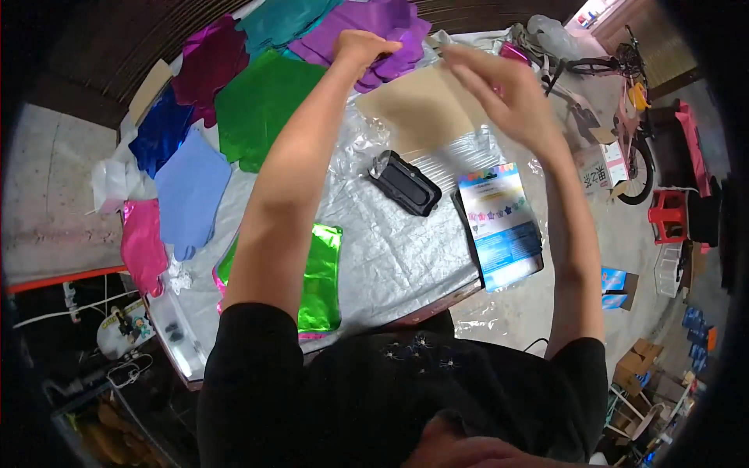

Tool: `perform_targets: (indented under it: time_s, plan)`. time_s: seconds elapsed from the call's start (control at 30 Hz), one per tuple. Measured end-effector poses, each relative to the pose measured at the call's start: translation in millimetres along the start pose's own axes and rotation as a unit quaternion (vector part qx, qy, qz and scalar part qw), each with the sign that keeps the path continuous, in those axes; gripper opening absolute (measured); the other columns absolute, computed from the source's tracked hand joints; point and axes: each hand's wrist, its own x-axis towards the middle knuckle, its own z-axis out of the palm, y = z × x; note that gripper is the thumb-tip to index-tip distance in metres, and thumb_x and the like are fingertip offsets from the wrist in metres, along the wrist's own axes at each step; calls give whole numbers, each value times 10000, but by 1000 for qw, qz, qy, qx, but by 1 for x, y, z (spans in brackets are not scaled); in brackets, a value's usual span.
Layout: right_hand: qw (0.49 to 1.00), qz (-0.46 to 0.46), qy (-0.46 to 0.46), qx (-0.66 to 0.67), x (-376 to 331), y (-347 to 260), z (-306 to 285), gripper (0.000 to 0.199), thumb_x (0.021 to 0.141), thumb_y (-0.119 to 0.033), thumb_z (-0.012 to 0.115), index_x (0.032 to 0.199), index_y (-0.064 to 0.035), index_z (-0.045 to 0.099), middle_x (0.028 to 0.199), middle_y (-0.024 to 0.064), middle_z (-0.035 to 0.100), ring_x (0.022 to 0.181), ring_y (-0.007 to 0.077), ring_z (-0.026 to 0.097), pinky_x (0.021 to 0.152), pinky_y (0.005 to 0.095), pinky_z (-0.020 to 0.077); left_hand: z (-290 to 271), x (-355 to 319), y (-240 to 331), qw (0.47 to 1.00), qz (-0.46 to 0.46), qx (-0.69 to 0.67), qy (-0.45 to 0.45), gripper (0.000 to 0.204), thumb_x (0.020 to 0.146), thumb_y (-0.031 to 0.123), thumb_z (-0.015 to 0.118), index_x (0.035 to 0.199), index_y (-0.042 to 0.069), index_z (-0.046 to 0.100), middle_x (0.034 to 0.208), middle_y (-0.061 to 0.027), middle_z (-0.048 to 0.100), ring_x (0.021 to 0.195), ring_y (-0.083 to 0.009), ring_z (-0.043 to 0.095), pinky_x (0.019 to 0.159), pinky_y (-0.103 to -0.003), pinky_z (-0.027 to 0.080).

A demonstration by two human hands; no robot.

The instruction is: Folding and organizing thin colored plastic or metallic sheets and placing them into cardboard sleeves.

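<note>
At the far side of the table, my left hand (365,51) reaches onto a heap of flat purple foil pieces (328,33), its fingers pinched on the edge of a purple piece. My right hand (507,93) hovers with fingers stretched and thumb apart, holding nothing that I can see. Below and between the hands lies a beige cardboard sheet (421,109). A black oblong plastic case (406,184) sits on the silver table cover (382,257). To its right, a printed card package (499,226) with a row of coloured stars overhangs the table edge.
Green (261,109), dark red (209,66), blue (164,129), light blue (191,191) and pink foil pieces (143,246) spread over the left side. Bright green foil (321,273) lies under my left forearm. A bicycle (630,101) and a red stool (669,214) stand right.
</note>
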Motion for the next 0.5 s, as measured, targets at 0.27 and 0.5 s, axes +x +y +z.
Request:
perform_targets:
  time_s: [0.27,0.5]
  plan:
    - [967,-50,-77,-237,105,148,89,381,998,-336,549,1283,-109,659,1170,164,698,1096,327,659,973,537,450,18,-11,19,991,16,-135,10,118,781,110,820,803,14,754,759,-2,697,587,-88,572,525,-286,501]
    - [914,-89,-184,-351,122,157,114,572,1014,-558,482,1459,-199,506,1357,176,615,1336,283,505,1204,561,219,-76,-25,70,983,180,-42,13,193,818,111,683,953,-3,758,884,-174,754,748,-278,717,720,-384,573]
